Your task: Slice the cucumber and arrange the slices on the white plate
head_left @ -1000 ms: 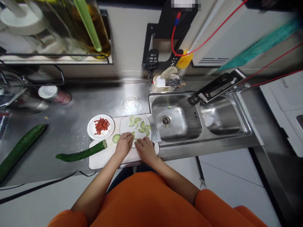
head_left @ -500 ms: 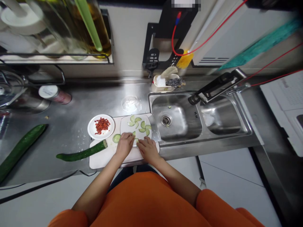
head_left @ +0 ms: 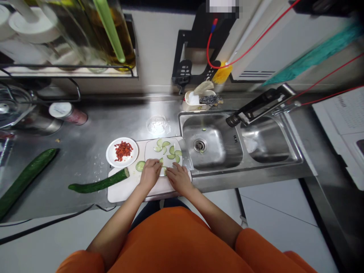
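The cucumber half-slice by the right hand lay at the near edge of the square plate; another stood close to the fingertips of the left hand. The right hand was spread, its fingertips at the piece; the left hand was curled inward. Whether either pinched anything could not be told. Such a piece would likely be light, thin, wet and slippery, bending easily and tearing under a hard squeeze, so the rind edge seemed the best hold, between thumb and fingertip. More half-moons lay farther back on the plate. Beneath it was the white cutting board, with a round slice, the end of a cut cucumber and a round plate of red pieces farther left. Beyond, on the tabletop, lay another cucumber; the sink was to the right.
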### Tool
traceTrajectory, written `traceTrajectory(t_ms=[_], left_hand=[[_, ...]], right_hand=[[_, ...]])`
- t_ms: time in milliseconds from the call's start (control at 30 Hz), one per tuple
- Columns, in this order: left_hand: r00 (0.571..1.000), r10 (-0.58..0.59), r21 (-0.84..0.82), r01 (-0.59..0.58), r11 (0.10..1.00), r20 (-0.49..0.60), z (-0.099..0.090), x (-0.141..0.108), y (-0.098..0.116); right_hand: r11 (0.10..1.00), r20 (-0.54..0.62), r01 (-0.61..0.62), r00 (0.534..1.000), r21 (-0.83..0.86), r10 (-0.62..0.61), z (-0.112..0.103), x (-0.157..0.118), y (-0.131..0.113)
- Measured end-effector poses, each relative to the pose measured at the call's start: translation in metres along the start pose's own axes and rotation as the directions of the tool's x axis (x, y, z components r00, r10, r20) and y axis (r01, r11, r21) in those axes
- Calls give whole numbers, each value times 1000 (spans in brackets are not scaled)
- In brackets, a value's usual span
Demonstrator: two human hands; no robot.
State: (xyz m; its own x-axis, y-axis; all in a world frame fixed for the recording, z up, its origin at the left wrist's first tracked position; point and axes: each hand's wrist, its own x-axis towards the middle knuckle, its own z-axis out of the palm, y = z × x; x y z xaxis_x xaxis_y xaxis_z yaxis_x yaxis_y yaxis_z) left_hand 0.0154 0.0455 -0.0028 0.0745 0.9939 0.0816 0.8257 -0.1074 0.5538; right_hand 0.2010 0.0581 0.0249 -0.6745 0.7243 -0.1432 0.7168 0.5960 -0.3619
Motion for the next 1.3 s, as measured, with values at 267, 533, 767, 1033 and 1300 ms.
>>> traceTrajectory(t_ms=[267,533,767,1033,1300], left_hand=[[1000,-19,-25,18,1000,-14,0,-1,1],[959,-252,96,265,959,-132,-39,-18,-9],[853,-502,350,517,781,-140,-58,-31,-14],[839,-506,352,543,762,-200,-41,-33,-14],[791,-568,231,610,758,-227,-47,-32,-18]], right_hand=[[999,-42,34,999,8,-33,2,1,2],[1000,-112,11,994,20,-8,3,0,0],[998,-125,-33,991,58,40,2,2,-2],[997,-102,-32,994,71,40,1,1,-5],[990,-144,-31,988,136,51,3,2,-9]])
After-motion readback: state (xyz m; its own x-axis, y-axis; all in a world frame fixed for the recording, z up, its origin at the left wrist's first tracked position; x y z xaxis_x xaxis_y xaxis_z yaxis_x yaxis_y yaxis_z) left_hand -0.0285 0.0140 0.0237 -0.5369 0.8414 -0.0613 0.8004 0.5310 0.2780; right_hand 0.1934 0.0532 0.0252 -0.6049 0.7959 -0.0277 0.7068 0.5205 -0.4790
